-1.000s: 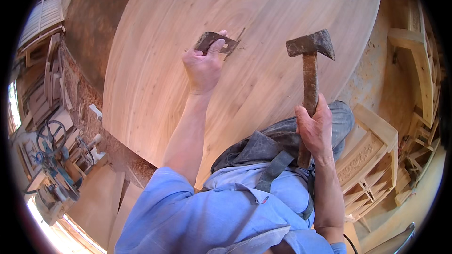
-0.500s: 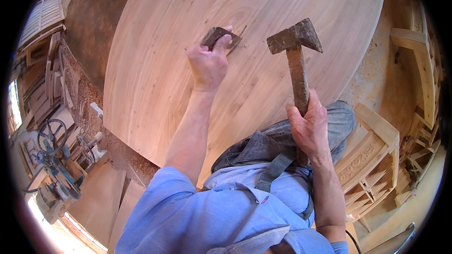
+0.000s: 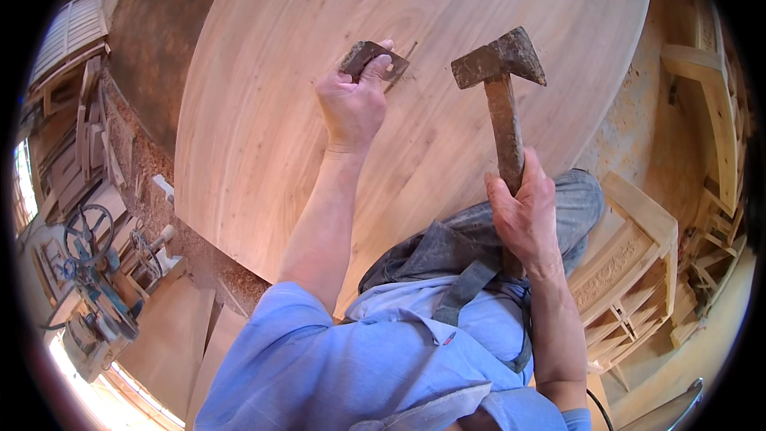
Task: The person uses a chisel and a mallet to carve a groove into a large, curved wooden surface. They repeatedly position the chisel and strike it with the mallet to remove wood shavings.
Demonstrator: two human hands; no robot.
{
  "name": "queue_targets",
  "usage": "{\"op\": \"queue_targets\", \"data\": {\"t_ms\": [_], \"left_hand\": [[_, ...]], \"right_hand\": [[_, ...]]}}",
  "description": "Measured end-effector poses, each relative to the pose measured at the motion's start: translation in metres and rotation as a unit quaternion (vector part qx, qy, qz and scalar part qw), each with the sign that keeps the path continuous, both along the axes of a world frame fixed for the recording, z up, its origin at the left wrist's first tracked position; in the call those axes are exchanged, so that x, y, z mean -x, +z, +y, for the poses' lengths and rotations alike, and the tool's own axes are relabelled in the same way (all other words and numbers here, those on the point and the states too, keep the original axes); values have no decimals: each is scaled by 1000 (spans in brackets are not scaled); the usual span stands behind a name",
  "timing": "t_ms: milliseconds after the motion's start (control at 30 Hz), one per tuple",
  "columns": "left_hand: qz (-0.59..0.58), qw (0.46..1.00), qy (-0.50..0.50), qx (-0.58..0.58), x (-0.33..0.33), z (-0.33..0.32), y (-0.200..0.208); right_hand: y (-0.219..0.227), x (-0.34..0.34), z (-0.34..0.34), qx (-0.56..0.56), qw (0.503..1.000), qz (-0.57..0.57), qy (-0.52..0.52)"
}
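Observation:
A wide round-edged wooden panel (image 3: pixel 271 136) of joined pale boards lies before me. My left hand (image 3: pixel 353 108) is closed on a short, flat, dark metal blade (image 3: pixel 368 56), its thumb pressed on the near face. The blade's right edge sits at a dark slit (image 3: pixel 412 49) in the wood; whether it touches the surface I cannot tell. My right hand (image 3: pixel 525 215) grips the wooden handle of a hatchet (image 3: pixel 503 112). Its worn, rusty head is raised over the panel, to the right of the blade and apart from it.
Carved light-wood furniture frames (image 3: pixel 630 263) stand close on my right, with another frame (image 3: pixel 702 72) farther off. To the left are sawdust (image 3: pixel 152 152), stacked boards (image 3: pixel 84 136) and a machine with a handwheel (image 3: pixel 89 231). My bent knee (image 3: pixel 578 199) rests by the panel's near right edge.
The hatchet head has risen very slightly toward the top of the view. My left hand and the metal blade have stayed almost in place.

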State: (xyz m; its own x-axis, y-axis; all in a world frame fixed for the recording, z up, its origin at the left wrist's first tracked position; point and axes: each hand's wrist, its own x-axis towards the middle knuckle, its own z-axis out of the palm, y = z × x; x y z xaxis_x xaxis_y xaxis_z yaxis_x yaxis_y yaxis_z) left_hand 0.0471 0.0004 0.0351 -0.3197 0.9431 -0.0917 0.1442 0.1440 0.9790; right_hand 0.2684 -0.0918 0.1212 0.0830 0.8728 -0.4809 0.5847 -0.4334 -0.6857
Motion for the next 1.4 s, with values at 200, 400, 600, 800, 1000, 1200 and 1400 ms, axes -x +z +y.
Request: {"op": "queue_targets", "data": {"t_ms": [200,400,600,800,1000,1200,1400], "left_hand": [[33,998,0,48,0,8,7],[52,997,-9,53,-1,14,9],[13,998,1,54,-3,12,7],[14,999,10,28,0,8,3],[5,1000,17,9,3,7,-5],[36,999,5,30,-3,14,2],[81,996,-9,35,-7,17,4]], "right_hand": [[1,2,0,-17,1000,-2,11],[3,0,2,-25,1000,7,10],[5,0,4,-10,1000,13,4],[7,1,6,-10,1000,3,13],[7,-1,7,-10,1000,3,9],[6,-1,6,-36,999,-9,31],[20,2,19,-90,992,-46,71]]}}
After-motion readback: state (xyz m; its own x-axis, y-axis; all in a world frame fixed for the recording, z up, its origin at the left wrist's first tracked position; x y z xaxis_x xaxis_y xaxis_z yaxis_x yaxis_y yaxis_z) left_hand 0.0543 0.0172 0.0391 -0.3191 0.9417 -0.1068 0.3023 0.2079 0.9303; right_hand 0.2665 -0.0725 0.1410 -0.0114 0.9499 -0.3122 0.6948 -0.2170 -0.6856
